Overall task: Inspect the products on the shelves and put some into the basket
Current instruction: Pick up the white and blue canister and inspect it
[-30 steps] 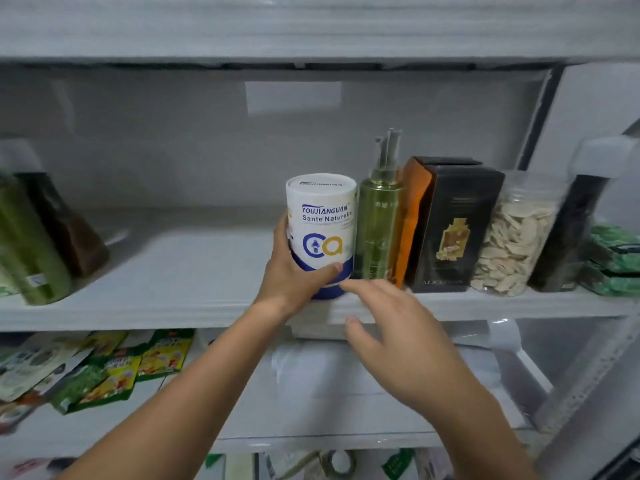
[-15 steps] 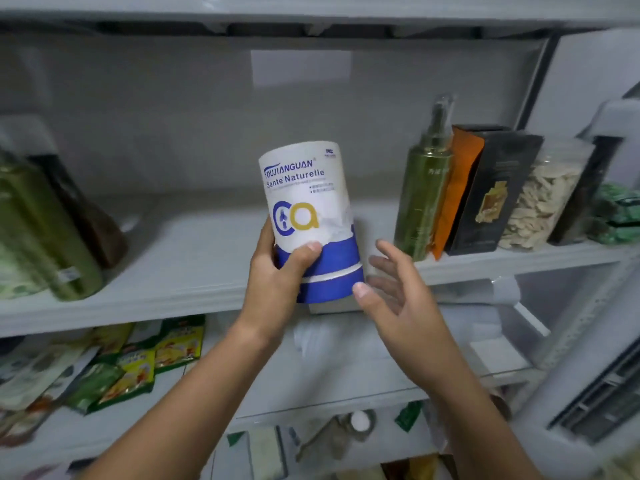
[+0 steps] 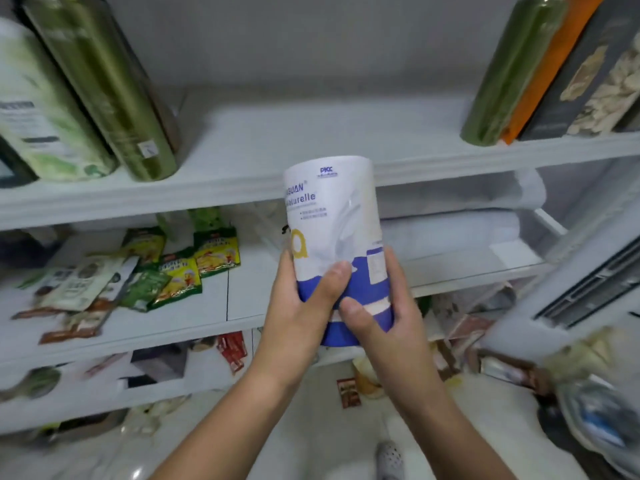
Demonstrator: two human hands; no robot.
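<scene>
While both hands, left (image 3: 298, 306) and right (image 3: 384, 327), grip the can's (image 3: 336, 230) blue base, its white label reads "PKC", "...GUAN", "...aturelle".

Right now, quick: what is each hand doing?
Left hand: closed around the can, holding it.
Right hand: closed around the same can, holding it lower down.

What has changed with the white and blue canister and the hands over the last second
The canister came off the shelf and toward the person; it is now held in front of the shelf edge. The left hand has kept its grip on it throughout, and the right hand, open and reaching before, now grips its lower part too. The green pump bottle and black box stayed on the shelf.
</scene>
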